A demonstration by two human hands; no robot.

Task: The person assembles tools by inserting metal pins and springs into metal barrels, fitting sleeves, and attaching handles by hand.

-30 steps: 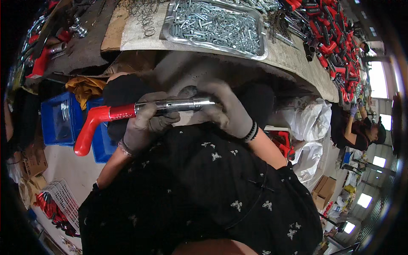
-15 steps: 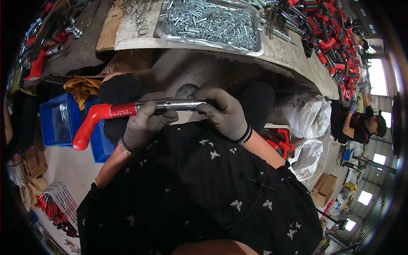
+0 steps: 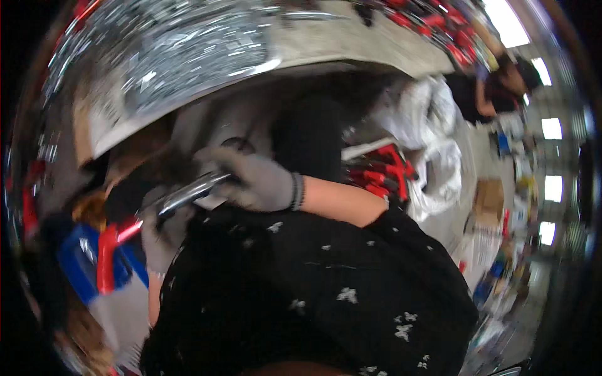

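A red-handled tool (image 3: 132,235) with a chrome shaft is held close over the lap, the gloved left hand (image 3: 160,235) wrapped around its middle and the gloved right hand (image 3: 254,182) clenched on the shaft's far end. The frame is heavily blurred, so a slip of the smooth shaft through the gloves could be feared. Beyond, a tray of metal fasteners (image 3: 169,56) is seen on the bench.

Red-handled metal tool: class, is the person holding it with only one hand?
No: both gloved hands grip the red-handled metal tool, the left hand near its handle and the right hand on its shaft.
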